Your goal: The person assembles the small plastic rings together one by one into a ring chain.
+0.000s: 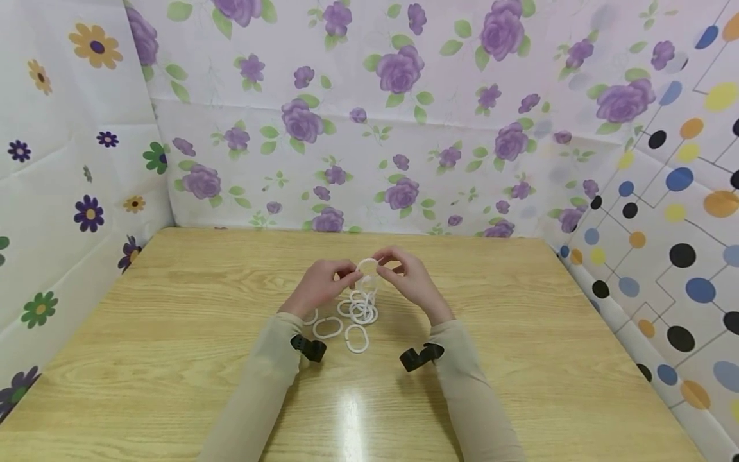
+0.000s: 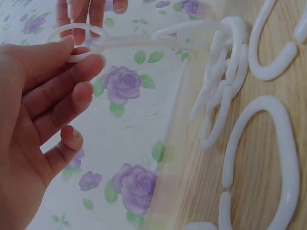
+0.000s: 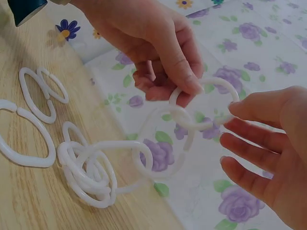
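My left hand [image 1: 321, 283] and right hand [image 1: 411, 281] are raised over the table, pinching opposite sides of one white plastic curtain ring [image 1: 367, 260]. In the right wrist view the left thumb and forefinger grip this ring [image 3: 218, 82] at one side, while the right thumb and forefinger hold the other. A second ring [image 3: 187, 143] hangs linked from it, leading down into a chain of interlinked rings [image 3: 86, 191] bunched on the tabletop. The left wrist view shows the same bunch [image 2: 235, 62] past the left hand [image 2: 43, 100].
Loose oval rings with a small gap, such as one ring [image 1: 356, 339] and another [image 1: 328, 321], lie before the bunch, beside the left forearm. The wooden table [image 1: 519, 359] is bounded by flowered cloth [image 1: 346, 167] behind and patterned cloth at both sides.
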Available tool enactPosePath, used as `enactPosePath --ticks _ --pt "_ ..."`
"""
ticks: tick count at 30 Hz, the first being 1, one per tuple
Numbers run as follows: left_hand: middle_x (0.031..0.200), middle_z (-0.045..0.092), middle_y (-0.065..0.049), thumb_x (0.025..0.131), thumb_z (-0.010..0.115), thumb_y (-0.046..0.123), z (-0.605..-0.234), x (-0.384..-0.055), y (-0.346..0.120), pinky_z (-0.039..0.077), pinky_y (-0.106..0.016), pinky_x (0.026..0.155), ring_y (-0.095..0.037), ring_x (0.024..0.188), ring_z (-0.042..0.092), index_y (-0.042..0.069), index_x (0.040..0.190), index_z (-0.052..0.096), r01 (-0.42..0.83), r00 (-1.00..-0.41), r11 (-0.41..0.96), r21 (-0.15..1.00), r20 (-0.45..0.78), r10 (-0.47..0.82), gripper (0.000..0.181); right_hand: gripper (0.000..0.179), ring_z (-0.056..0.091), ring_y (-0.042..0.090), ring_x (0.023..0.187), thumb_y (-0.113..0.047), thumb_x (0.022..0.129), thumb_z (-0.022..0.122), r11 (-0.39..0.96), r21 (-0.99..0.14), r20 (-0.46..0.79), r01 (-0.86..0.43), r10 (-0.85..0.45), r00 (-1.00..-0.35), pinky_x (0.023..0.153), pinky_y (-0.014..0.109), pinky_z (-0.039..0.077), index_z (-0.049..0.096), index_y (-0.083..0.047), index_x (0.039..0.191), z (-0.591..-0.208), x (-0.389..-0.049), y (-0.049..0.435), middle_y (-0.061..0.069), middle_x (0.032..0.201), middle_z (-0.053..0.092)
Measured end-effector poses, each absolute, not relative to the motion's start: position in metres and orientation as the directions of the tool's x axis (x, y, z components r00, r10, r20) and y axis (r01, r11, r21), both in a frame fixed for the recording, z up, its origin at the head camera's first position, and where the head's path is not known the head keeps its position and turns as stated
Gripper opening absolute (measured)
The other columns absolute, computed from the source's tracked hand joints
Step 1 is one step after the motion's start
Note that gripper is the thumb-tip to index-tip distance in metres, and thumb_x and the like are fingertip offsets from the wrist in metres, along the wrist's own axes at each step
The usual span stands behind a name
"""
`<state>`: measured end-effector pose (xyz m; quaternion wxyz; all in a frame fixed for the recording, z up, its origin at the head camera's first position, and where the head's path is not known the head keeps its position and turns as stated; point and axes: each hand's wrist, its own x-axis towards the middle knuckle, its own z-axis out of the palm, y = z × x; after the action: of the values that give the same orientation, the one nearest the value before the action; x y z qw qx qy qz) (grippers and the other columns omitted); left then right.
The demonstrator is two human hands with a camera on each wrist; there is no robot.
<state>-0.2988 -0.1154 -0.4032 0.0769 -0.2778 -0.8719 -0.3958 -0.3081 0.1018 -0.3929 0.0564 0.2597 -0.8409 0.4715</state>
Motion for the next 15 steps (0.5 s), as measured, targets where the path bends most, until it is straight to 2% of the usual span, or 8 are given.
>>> enactPosePath --ticks 4,10,12,15 --pt "0.071 0.066 -0.001 0.098 0.059 0.026 -0.4027 -0.301 -0.1179 0.039 -0.025 0.057 -0.012 0.062 0.052 0.014 0.087 0.07 0.538 -0.843 0.548 0.641 0.407 0.351 0.02 0.021 0.061 0.026 0.105 -0.013 0.095 0.063 0.434 -0.764 0.323 -0.478 -0.384 -0.865 0.081 0.038 0.049 0.064 -0.007 0.115 -0.3926 -0.308 0.1028 0.011 0.115 0.066" --pt "0.069 0.068 -0.006 0.096 0.062 0.024 -0.404 -0.3037 -0.1203 0.037 -0.023 0.054 -0.012 0.063 0.056 0.012 0.085 0.07 0.541 -0.829 0.54 0.644 0.518 0.213 0.018 0.02 0.063 0.023 0.1 -0.015 0.096 0.061 0.438 -0.761 0.274 -0.479 -0.453 -0.848 0.078 0.033 0.05 0.063 -0.008 0.114 -0.3934 -0.3083 0.103 0.01 0.109 0.068" --pt "0.068 0.068 -0.007 0.095 0.063 0.023 -0.4043 -0.3041 -0.121 0.036 -0.022 0.052 -0.013 0.062 0.057 0.01 0.086 0.07 0.544 -0.818 0.533 0.648 0.55 0.166 0.018 0.019 0.064 0.021 0.096 -0.016 0.096 0.061 0.44 -0.747 0.24 -0.498 -0.52 -0.82 0.078 0.032 0.05 0.063 -0.008 0.113 -0.3935 -0.3079 0.1027 0.01 0.105 0.069" --pt "0.067 0.068 -0.008 0.095 0.064 0.021 -0.4049 -0.3051 -0.1223 0.033 -0.022 0.05 -0.013 0.06 0.057 0.008 0.086 0.071 0.553 -0.795 0.517 0.653 0.599 0.096 0.017 0.019 0.064 0.015 0.092 -0.017 0.096 0.06 0.449 -0.708 0.149 -0.545 -0.66 -0.736 0.079 0.03 0.051 0.064 -0.007 0.113 -0.3938 -0.307 0.1008 0.007 0.102 0.07"
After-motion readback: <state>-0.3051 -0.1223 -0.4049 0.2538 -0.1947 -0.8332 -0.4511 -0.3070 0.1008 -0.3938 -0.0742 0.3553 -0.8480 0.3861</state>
